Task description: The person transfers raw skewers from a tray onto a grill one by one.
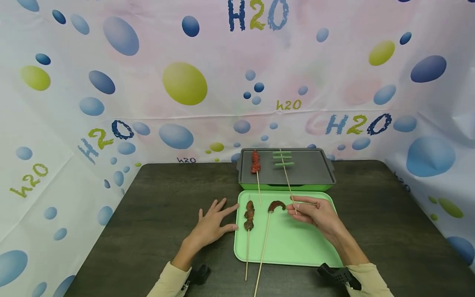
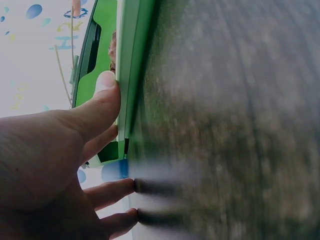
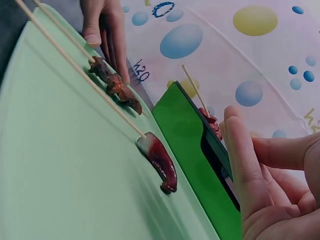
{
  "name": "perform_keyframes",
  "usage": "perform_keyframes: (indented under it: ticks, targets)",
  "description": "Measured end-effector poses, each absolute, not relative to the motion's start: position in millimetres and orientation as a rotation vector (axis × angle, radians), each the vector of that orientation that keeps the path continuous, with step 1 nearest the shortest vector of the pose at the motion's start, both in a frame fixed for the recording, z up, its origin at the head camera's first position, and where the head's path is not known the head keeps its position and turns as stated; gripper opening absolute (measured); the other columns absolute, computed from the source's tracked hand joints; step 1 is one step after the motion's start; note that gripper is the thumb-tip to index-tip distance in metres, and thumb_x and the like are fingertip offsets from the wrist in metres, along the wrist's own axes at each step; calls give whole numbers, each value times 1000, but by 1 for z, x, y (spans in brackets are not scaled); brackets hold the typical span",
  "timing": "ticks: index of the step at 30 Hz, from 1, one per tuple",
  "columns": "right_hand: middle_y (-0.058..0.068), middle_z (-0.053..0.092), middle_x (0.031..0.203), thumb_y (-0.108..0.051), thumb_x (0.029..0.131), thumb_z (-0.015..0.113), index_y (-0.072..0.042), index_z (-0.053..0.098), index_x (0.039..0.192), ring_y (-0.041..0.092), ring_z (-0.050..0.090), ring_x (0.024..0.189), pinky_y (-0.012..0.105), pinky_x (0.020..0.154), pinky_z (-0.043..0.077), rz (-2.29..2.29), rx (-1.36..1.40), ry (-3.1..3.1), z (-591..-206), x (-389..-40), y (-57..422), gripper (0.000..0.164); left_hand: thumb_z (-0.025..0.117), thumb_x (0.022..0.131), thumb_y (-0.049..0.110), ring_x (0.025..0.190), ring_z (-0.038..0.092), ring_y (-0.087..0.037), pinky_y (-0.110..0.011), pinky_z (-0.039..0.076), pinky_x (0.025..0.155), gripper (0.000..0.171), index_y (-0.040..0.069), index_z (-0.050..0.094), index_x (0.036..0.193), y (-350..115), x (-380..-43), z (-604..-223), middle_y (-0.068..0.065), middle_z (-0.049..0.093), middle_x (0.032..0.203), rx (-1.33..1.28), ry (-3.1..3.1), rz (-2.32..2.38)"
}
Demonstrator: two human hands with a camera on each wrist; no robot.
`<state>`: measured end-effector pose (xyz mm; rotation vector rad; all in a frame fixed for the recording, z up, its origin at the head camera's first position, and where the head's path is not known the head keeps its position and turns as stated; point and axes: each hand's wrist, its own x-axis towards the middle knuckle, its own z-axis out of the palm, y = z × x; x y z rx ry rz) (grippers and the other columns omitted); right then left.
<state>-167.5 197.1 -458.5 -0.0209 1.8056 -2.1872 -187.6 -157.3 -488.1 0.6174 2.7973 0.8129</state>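
My right hand [image 1: 315, 212] pinches the lower end of a wooden skewer threaded with short green stick-like pieces [image 1: 284, 163]. Those pieces are over the dark top of the grill plate [image 1: 308, 167]. With fingers spread, my left hand [image 1: 209, 226] touches the left edge of the light green tray [image 1: 297, 247]; its thumb [image 2: 104, 90] shows at the rim in the left wrist view. Lying on the tray are a skewer of brown chunks [image 1: 249, 216] and one with a dark red, curled tentacle-like piece [image 3: 161, 162]. In the right wrist view the green pieces are out of sight.
A skewer of red chunks [image 1: 255, 162] lies on the grill plate's left side, its stick jutting over the tray. Both tray skewers' sticks stick out past the near rim onto the dark wooden table [image 1: 167, 198]. Behind stands a bubble-patterned curtain [image 1: 222, 90].
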Motion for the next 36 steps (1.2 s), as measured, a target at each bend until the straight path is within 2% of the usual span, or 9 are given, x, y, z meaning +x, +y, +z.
perform_keyframes:
  ticks: [12,24,32,36]
  targets:
    - [12,76,109,-3,104,60,14,36,152,15,75,99,29,91,56,-2292,-46,1713,-468,-183,186,57,72,95,41,153,16,-48,-85,6,106,66,26,50,155,-157,-186,-484,-20,28,165,624,2798,817]
    - [11,76,109,-5,104,61,15,36,152,15,75,99,31,92,56,-2319,-44,1702,-470,-188,180,57,72,95,40,153,16,-47,-84,6,107,66,26,50,155,-160,-186,-482,-20,28,166,629,2804,804]
    - [16,74,115,-24,110,53,12,39,151,18,75,100,38,92,57,-2255,-1,1873,-469,-180,184,56,71,95,40,153,15,-47,-84,6,107,66,27,49,156,-160,-186,-484,-20,27,166,630,2792,803]
    - [13,74,110,-21,111,50,13,42,147,19,75,96,39,89,59,-2177,21,1966,-467,-173,190,50,71,95,41,153,15,-48,-85,6,106,66,26,49,156,-158,-186,-484,-20,27,166,633,2792,801]
